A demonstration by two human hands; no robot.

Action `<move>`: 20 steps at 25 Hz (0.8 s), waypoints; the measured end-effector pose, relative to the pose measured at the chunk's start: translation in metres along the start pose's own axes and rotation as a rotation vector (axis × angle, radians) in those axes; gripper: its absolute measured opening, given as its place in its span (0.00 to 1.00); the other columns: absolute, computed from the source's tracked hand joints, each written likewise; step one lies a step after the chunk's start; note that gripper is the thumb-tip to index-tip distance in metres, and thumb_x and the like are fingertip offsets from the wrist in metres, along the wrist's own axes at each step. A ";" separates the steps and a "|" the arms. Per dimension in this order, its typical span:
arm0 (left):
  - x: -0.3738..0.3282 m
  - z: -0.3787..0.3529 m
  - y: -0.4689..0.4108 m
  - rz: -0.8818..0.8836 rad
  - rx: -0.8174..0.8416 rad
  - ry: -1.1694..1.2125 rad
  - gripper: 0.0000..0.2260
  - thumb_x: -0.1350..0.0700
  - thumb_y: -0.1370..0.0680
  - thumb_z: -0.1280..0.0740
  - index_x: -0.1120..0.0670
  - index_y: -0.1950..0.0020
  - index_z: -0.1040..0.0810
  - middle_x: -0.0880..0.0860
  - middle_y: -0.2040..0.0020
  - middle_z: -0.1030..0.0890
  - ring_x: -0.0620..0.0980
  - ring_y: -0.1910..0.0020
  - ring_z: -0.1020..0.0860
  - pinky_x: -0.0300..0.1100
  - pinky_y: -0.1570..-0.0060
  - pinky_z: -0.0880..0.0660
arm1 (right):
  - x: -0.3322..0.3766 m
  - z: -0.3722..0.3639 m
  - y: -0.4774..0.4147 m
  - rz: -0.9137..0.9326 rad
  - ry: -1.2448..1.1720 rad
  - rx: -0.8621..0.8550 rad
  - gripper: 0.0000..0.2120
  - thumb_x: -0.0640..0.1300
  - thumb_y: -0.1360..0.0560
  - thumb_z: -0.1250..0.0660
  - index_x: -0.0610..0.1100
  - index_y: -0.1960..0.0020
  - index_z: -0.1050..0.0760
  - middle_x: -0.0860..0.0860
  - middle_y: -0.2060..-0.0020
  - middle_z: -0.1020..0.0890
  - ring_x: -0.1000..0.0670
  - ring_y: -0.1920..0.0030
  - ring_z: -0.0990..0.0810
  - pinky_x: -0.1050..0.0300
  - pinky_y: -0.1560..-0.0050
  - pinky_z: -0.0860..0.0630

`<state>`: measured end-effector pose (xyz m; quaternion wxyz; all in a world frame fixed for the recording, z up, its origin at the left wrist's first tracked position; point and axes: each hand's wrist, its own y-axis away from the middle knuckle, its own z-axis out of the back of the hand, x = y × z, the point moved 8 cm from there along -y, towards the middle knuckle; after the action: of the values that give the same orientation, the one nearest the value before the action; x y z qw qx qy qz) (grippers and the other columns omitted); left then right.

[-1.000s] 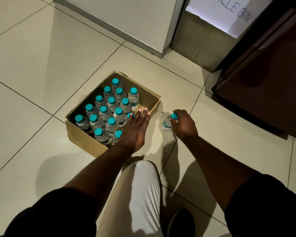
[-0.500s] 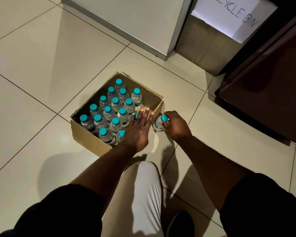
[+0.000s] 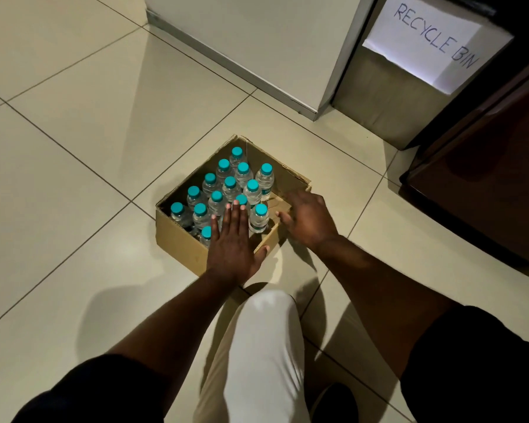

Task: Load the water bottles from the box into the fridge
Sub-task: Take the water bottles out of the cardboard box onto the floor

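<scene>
An open cardboard box (image 3: 177, 239) stands on the tiled floor, holding several small clear water bottles (image 3: 230, 186) with teal caps, all upright. My left hand (image 3: 231, 242) lies flat with straight fingers on the caps at the box's near side, its thumb on the near right corner. One bottle (image 3: 259, 219) stands in the near right part of the box, just right of that hand. My right hand (image 3: 309, 221) hovers over the box's right wall, fingers loosely spread and holding nothing.
A dark brown fridge door (image 3: 486, 193) fills the right side. A metal bin with a paper sign reading RECYCLE BIN (image 3: 394, 96) stands behind the box, beside a white cabinet (image 3: 257, 41). My knee in light trousers (image 3: 266, 331) is in front of the box.
My right hand carried the bottle from the floor on the right into the box's near right part and let go of it. My left hand stayed on the caps.
</scene>
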<state>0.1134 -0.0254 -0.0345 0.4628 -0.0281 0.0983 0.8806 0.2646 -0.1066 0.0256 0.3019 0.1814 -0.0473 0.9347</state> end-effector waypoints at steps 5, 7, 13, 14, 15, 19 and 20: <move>0.015 -0.009 0.013 0.051 0.031 0.074 0.47 0.25 0.25 0.58 0.56 0.18 0.64 0.57 0.18 0.64 0.55 0.20 0.67 0.58 0.22 0.63 | 0.038 -0.035 -0.016 0.078 0.076 0.184 0.24 0.49 0.20 0.32 0.48 0.25 0.31 0.48 0.30 0.24 0.47 0.29 0.28 0.45 0.23 0.42; 0.016 -0.012 0.015 0.047 0.032 0.084 0.47 0.25 0.25 0.59 0.56 0.18 0.63 0.56 0.18 0.64 0.55 0.20 0.66 0.57 0.22 0.63 | 0.045 -0.046 -0.022 0.104 0.111 0.239 0.24 0.47 0.20 0.33 0.49 0.25 0.32 0.48 0.31 0.23 0.46 0.31 0.26 0.44 0.24 0.40; 0.012 -0.014 0.013 0.038 0.006 0.081 0.45 0.25 0.23 0.58 0.56 0.18 0.62 0.56 0.18 0.62 0.54 0.19 0.63 0.57 0.21 0.61 | 0.045 -0.042 -0.022 0.080 0.114 0.224 0.21 0.44 0.20 0.32 0.47 0.28 0.27 0.46 0.37 0.21 0.45 0.36 0.24 0.48 0.32 0.32; 0.011 -0.013 0.013 0.033 -0.004 0.080 0.45 0.25 0.23 0.58 0.56 0.18 0.62 0.57 0.18 0.61 0.54 0.19 0.62 0.58 0.21 0.59 | 0.043 -0.039 -0.020 0.074 0.088 0.215 0.20 0.44 0.20 0.32 0.46 0.29 0.27 0.46 0.37 0.20 0.45 0.36 0.24 0.48 0.31 0.33; 0.010 -0.014 0.013 0.026 -0.010 0.077 0.45 0.25 0.23 0.59 0.56 0.18 0.61 0.57 0.18 0.60 0.54 0.18 0.61 0.58 0.21 0.59 | 0.042 -0.036 -0.016 0.063 0.063 0.205 0.20 0.44 0.20 0.32 0.46 0.29 0.27 0.46 0.37 0.20 0.45 0.36 0.24 0.48 0.31 0.33; 0.012 -0.017 0.012 0.013 -0.005 0.062 0.45 0.25 0.24 0.61 0.56 0.18 0.62 0.56 0.17 0.60 0.54 0.19 0.62 0.56 0.22 0.63 | 0.044 -0.020 -0.007 0.033 -0.024 0.158 0.21 0.46 0.20 0.31 0.47 0.28 0.28 0.48 0.36 0.20 0.46 0.34 0.25 0.49 0.29 0.34; 0.012 -0.018 0.012 0.011 -0.003 0.061 0.46 0.24 0.24 0.61 0.56 0.18 0.62 0.56 0.18 0.61 0.54 0.19 0.62 0.56 0.22 0.64 | 0.044 -0.013 -0.003 0.025 -0.055 0.131 0.21 0.45 0.21 0.31 0.48 0.28 0.28 0.48 0.35 0.21 0.46 0.34 0.25 0.49 0.29 0.35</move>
<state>0.0964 -0.0262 -0.0518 0.4548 -0.0554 0.1112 0.8819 0.2294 -0.0773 0.0300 0.2762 0.2257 0.0034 0.9342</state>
